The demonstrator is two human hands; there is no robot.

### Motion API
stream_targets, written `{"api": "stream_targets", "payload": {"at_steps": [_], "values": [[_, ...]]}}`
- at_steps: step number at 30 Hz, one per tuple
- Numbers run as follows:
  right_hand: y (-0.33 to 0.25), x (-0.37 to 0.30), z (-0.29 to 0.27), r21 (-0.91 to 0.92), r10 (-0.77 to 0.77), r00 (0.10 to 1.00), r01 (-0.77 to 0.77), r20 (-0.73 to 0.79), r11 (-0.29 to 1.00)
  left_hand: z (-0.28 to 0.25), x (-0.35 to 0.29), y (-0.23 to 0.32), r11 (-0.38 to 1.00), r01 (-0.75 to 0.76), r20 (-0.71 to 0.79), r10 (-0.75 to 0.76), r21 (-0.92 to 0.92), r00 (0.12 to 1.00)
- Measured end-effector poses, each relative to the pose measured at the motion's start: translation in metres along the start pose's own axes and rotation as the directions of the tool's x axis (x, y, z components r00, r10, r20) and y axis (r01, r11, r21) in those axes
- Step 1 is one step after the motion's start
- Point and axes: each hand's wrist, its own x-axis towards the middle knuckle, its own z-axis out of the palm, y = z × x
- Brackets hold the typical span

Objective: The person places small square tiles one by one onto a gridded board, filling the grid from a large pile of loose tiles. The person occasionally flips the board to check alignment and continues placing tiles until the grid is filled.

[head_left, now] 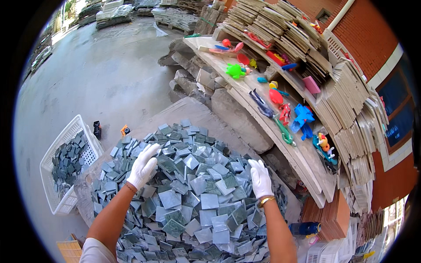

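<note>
A broad heap of small square grey-green stone tiles (209, 201) lies in front of me. My left hand (144, 165), in a white glove, is over the heap's left side with its fingers stretched out and nothing in them. On the right side of the pile, my right hand (261, 179) wears a matching glove, fingers extended and palm turned inward, also holding nothing. Whether either hand touches the tiles beneath cannot be made out. To the left, a white plastic basket (90, 150) holds more of the same tiles.
A slanted board shelf (258, 85) at the right carries several colourful plastic toys, including a green one (235, 71). Behind it rise stacked stone slabs (351, 114). Broken rocks (232, 116) lie below. A dark blue cylinder (305, 228) lies near my right forearm. Two toy vehicles sit beyond the basket.
</note>
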Motion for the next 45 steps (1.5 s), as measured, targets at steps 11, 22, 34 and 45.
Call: {"api": "stream_targets", "payload": {"at_steps": [11,22,34,45], "values": [[0.043,0.114,0.092,-0.162,0.232,0.747,-0.166,0.623,0.973,0.037,0.048,-0.039,0.951,0.116,0.397,-0.229,0.288,0.889],[-0.037,0.069,0.070,-0.168,0.099,0.716,0.026,0.691,0.985,0.065,0.004,-0.003,0.943,-0.016,0.371,-0.115,0.333,0.921],[-0.106,-0.083,0.039,0.018,-0.182,0.888,0.193,0.423,0.981,0.061,-0.119,0.075,0.988,-0.130,0.191,0.112,0.086,0.975],[-0.132,-0.244,0.023,0.106,-0.200,0.912,0.173,0.358,0.979,0.067,-0.288,0.086,0.986,-0.164,0.466,0.153,-0.016,0.871]]}}
